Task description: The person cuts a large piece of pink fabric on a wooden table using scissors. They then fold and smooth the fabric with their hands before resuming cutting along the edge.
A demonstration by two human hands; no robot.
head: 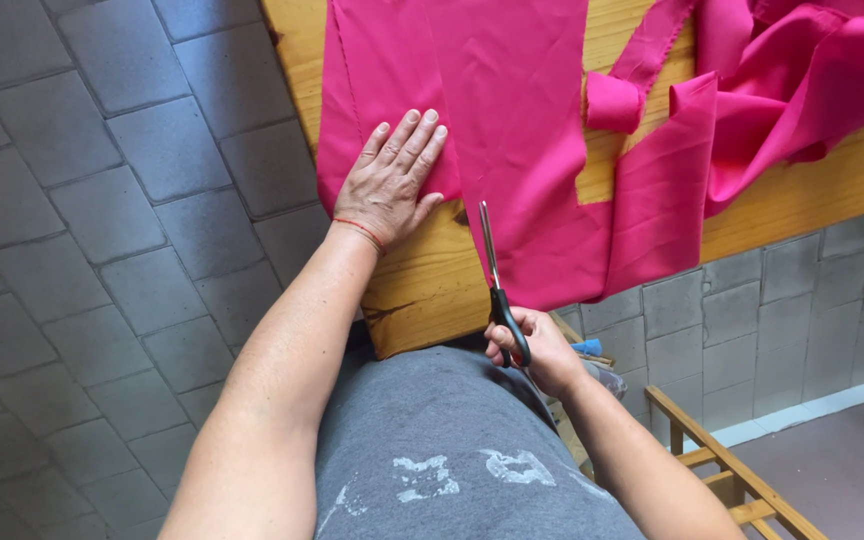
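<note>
Lengthwise, scissors (497, 280) in right hand (537, 345), blades away (up the pink fabric (522, 120))

Head camera — steeply downward, close

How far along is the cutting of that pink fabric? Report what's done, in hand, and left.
Done: several cut strips of pink fabric lie bunched at the far right of the wooden table. In hand: the left hand presses the flat pink panel down while the right hand works the scissors, whose blades sit at the panel's near edge. Left: most of that panel ahead of the blades looks uncut.
</note>
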